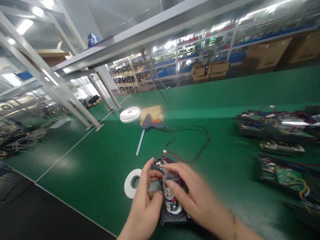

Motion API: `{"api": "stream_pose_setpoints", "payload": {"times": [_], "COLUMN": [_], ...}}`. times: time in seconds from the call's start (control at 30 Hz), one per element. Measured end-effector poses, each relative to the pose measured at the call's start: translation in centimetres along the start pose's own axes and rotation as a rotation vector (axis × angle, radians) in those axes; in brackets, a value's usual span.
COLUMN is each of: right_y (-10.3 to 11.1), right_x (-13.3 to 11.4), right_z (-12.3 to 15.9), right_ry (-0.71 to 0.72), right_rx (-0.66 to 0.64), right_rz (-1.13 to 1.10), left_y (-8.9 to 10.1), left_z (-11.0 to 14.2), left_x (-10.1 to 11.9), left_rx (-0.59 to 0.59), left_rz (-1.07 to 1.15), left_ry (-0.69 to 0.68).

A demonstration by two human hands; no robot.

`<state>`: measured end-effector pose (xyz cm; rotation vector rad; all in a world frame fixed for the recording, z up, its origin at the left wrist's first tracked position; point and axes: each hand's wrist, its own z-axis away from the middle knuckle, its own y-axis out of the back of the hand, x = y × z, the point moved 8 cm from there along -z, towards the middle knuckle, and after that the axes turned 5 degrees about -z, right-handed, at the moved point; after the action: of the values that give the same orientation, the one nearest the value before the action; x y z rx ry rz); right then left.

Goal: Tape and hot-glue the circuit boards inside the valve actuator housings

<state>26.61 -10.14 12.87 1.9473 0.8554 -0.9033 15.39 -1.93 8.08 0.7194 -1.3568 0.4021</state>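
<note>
A black electronic unit (172, 213) with coloured wires lies on the green table (225, 100) near the front edge. My left hand (146, 196) grips its left side, fingers curled and thumb pressed in. My right hand (192, 191) rests over the top of it, fingers pinched round a small clear part (170, 181) in the middle of the unit. Red and black leads run out from the unit's far end.
A white tape roll (131, 183) lies just left of my hands. Further back sit a blue glue gun (152, 125) with a glue stick, a cardboard pad and stacked white rolls (130, 114). Open units with circuit boards (287, 173) crowd the right side. Metal frame legs stand at left.
</note>
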Motion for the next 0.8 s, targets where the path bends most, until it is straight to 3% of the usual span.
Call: {"api": "stream_pose_setpoints", "payload": {"times": [0.17,0.33,0.57,0.8], "right_y": [-0.1,0.1,-0.2,-0.4], "right_x": [0.4,0.5,0.1,0.1], "right_z": [0.1,0.0,0.1,0.2], "right_ry": [-0.024,-0.043,-0.022,-0.009], "right_rx": [0.022,0.052,0.028,-0.005], "right_rz": [0.005,0.048,0.049,0.035], "left_y": [0.4,-0.1,-0.2,-1.5], "left_z": [1.9,2.7,2.2,1.5], "left_x": [1.3,2.0,3.0,2.9], "left_rx": [0.082,-0.038,-0.142,-0.277], "left_rz": [-0.195,-0.445,-0.578,-0.786], "left_ry": [-0.348,-0.598,-0.667,-0.576]}}
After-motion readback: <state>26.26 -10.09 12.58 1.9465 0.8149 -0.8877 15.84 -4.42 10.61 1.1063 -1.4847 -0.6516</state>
